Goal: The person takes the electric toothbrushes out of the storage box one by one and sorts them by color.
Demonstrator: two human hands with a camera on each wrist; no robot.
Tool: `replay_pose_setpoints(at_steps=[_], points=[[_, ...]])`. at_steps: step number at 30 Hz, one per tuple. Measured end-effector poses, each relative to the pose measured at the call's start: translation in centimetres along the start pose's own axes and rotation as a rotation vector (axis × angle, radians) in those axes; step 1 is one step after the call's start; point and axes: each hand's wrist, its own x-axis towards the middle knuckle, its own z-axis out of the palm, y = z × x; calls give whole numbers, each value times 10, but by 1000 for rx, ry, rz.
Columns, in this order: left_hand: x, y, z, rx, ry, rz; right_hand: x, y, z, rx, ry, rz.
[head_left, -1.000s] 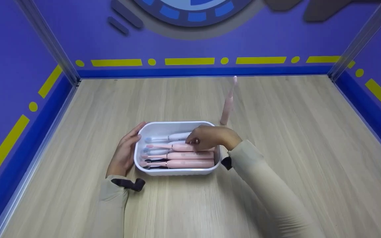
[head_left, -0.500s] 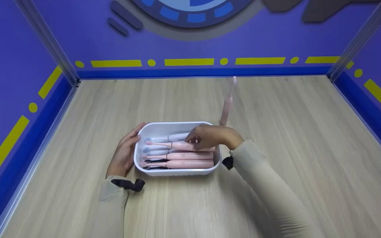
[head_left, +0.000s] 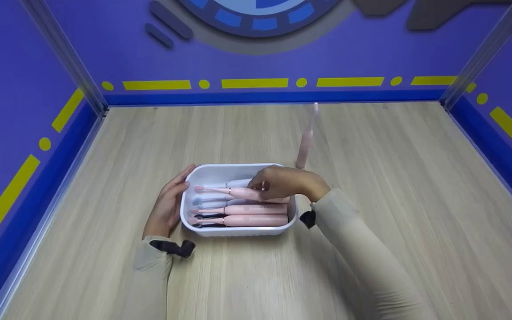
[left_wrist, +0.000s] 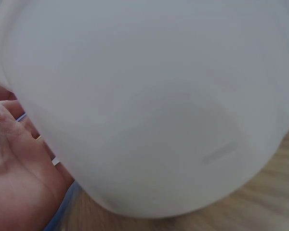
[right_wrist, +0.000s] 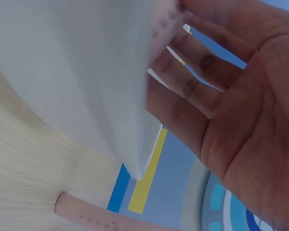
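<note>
A person's bare hands work over a white bin (head_left: 238, 231) on a wood-grain table (head_left: 220, 275), inside a booth with blue panels (head_left: 238, 62). The left hand (head_left: 166, 206) lies along the bin's left end, fingers relaxed and extended against the outer wall, thumb at the rim, presumably to keep the bin from sliding. The right hand (head_left: 282, 183) reaches over the opposite end, thumb and fingers pinching the handle of a pink toothbrush (head_left: 243, 193) inside the bin; a grip on the thick handle likely leaves the bristle head untouched. That head points left, and the brush slants across the white toothbrushes (head_left: 238, 183). Whether its handle end is raised or resting is hard to tell, since the right hand covers it. Nearer the person, two more pink toothbrushes (head_left: 256, 215) lie side by side, heads left as well, an arrangement that probably helps them fit the bin's length; dark brush heads (head_left: 211, 217) show beneath. Beyond the bin's far right corner, a separate pink toothbrush (head_left: 305, 149) stands upright on the table, its flat base apparently letting it balance unaided.
</note>
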Motion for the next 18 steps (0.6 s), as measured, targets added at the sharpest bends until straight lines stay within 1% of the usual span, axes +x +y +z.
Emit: replay_pose_setpoints(at_steps=[4, 14, 18], points=[[0, 0, 0, -9, -1, -9, -1, 0, 0, 17, 15, 5], [1, -1, -1, 15, -12, 16, -4, 2, -1, 25, 38, -37], [1, -2, -1, 1, -18, 14, -5, 3, -2, 22, 44, -55]])
